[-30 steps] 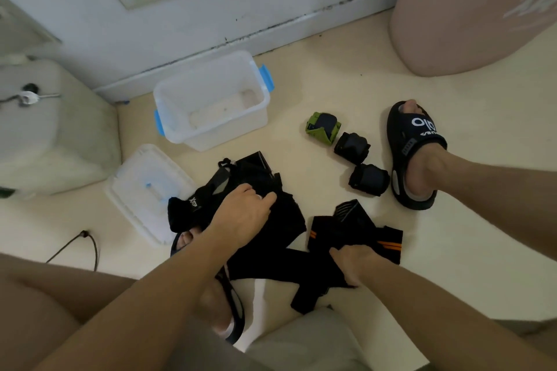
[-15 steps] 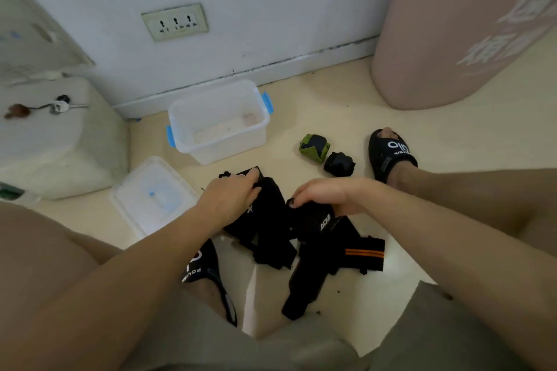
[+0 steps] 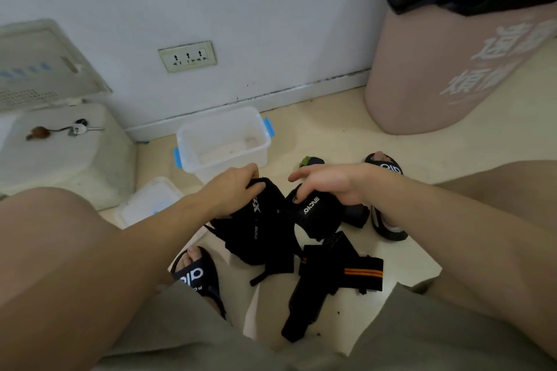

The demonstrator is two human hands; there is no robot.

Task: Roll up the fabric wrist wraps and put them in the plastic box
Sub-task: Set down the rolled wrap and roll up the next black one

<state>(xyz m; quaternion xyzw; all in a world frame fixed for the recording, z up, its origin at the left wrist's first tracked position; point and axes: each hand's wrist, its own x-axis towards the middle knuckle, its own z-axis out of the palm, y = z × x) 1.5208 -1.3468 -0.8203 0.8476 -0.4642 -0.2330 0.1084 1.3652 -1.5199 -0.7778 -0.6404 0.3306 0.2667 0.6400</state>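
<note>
L hand (image 3: 233,187) and R hand (image 3: 327,182) each grip a black wrist wrap (image 3: 259,229), lifted above the floor (image 3: 331,129). Plastic box (image 3: 223,141) sits open by the wall w/ its lid (image 3: 147,202) beside it; an orange-striped wrap (image 3: 358,272) lies on the floor below.

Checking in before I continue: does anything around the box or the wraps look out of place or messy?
Nothing is damaged or spilled. The plastic box stands open and upright, empty of wraps, its lid lying on the floor beside it. An orange-striped wrap sprawls unrolled on the floor while both hands grip black wraps.
</note>
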